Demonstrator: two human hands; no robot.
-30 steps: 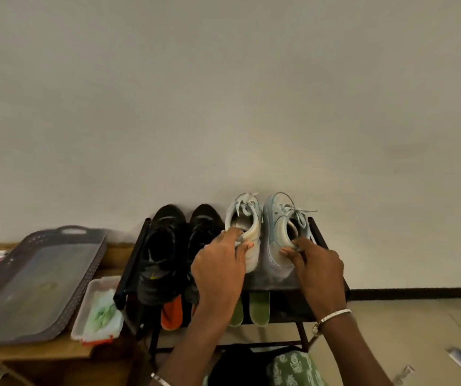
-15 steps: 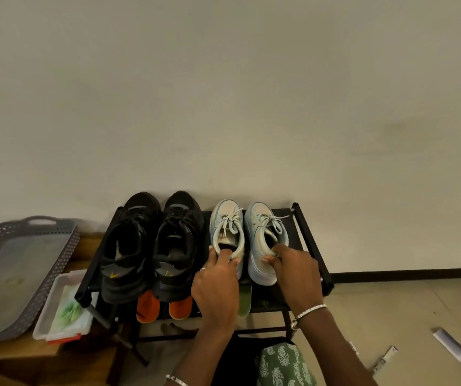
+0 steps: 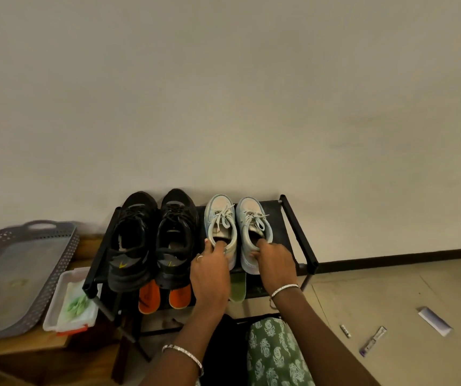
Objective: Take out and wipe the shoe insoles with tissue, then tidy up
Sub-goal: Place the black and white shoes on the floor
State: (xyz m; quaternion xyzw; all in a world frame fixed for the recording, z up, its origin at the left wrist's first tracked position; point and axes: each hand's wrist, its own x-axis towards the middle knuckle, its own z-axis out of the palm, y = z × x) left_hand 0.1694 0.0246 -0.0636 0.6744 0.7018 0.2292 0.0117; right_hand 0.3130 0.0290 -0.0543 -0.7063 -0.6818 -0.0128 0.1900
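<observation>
Two pale blue sneakers stand side by side on the black shoe rack [image 3: 297,227]. My left hand [image 3: 210,271] grips the heel of the left pale sneaker [image 3: 219,218], fingers hooked into its opening. My right hand [image 3: 275,263] grips the heel of the right pale sneaker [image 3: 253,218] the same way. Two black sneakers [image 3: 151,240] stand to their left. Two orange insoles [image 3: 165,298] and a green insole [image 3: 237,288] stick out on the shelf below. A white tissue box [image 3: 70,305] sits on the wooden table at the left.
A grey perforated tray [image 3: 14,274] lies on the wooden table [image 3: 20,348] left of the rack. Small wrappers and a white packet [image 3: 434,320] lie on the floor at the right. The wall stands right behind the rack.
Both hands have lowered the pale sneakers from a tilted, lifted pose to flat on the rack's top shelf. The view has shifted so the rack sits more to the right.
</observation>
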